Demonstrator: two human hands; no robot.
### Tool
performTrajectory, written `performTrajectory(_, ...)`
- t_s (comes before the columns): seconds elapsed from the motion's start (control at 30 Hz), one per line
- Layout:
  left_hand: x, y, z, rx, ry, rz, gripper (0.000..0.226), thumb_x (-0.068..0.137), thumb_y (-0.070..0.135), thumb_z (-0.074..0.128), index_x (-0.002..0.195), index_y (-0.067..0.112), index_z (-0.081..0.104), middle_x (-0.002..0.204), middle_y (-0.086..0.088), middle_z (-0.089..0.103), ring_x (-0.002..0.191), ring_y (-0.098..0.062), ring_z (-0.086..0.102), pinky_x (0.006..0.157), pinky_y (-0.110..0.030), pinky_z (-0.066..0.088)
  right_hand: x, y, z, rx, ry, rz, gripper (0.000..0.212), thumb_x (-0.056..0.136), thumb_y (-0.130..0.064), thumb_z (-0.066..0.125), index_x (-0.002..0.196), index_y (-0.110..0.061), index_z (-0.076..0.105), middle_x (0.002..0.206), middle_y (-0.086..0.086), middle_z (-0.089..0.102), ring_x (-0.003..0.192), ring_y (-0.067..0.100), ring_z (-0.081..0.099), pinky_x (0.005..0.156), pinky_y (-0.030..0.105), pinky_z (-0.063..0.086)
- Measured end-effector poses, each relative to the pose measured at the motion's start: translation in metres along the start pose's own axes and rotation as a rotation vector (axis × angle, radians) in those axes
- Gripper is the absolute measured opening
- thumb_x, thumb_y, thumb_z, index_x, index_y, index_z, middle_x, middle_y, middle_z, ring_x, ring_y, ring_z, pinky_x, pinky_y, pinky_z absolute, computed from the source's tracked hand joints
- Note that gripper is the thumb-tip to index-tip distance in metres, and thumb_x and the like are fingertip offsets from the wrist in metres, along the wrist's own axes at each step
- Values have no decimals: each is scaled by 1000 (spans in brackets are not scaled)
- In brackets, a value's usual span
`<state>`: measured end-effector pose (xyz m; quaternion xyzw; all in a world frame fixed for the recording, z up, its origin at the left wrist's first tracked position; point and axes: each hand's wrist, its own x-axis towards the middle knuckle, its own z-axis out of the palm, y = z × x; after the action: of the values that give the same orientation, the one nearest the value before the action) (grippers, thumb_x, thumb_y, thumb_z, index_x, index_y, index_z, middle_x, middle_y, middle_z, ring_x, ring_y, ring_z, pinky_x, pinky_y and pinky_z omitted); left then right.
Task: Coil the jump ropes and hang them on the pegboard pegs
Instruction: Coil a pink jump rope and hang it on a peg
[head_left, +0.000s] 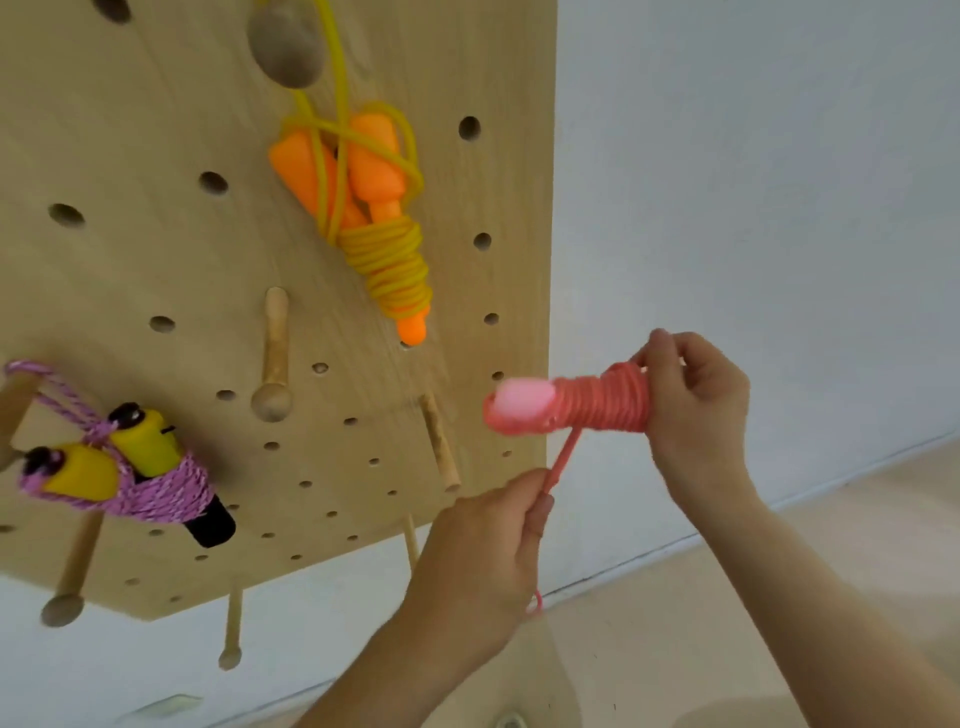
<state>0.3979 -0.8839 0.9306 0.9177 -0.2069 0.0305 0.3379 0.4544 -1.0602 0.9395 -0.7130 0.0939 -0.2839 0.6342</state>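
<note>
Head camera looks at a wooden pegboard (156, 130) with a coiled yellow rope (387, 260) hanging on it and a purple rope (156, 493) hanging lower left. At the board's right edge, the right hand (696, 405) grips the wound pink rope (597, 402). The left hand (483, 551) pinches its loose strand below.

A single wide-angle camera on the person's head faces a pale wooden pegboard (156, 249) drilled with round holes, from close by. The board fills the left and upper frame. The view looks forward and down: a round-ended wooden peg (284, 47) at the top is seen nearly end-on and lower ones splay downward, though the lens may exaggerate this. A plain white wall (753, 182) fills the right. The left hand (483, 551) and right hand (696, 410), holding a coiled pink jump rope (602, 400), sit nearest, right of centre.
</note>
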Motion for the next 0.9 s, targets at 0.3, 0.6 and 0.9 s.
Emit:
performTrajectory(0.3,23,-6,-56,459,82,312,13,85,31,63,80,22,71,62,4,58,52,-18,55,45,-31,44,-2,14,-11,-545,-331,-718,35,93,-27,47,64,-9,45,49,-11,27,37,19,29,38,23,27)
performTrajectory(0.6,42,-22,-50,-754,-117,-273,25,73,36,65,83,16,75,72,4,70,64,-9,59,60,-22,45,2,-24,-2,11,-525,-403,41,91,-27,49,63,3,47,59,14,44,49,23,40,43,19,32)
performTrajectory(0.9,24,-16,-38,-605,-35,-312,45,85,54,61,77,11,72,68,-12,65,62,-12,56,56,-28,44,7,-1,12,-190,-400,-316,20,94,-36,49,87,-20,59,79,-2,62,69,8,56,62,17,46)
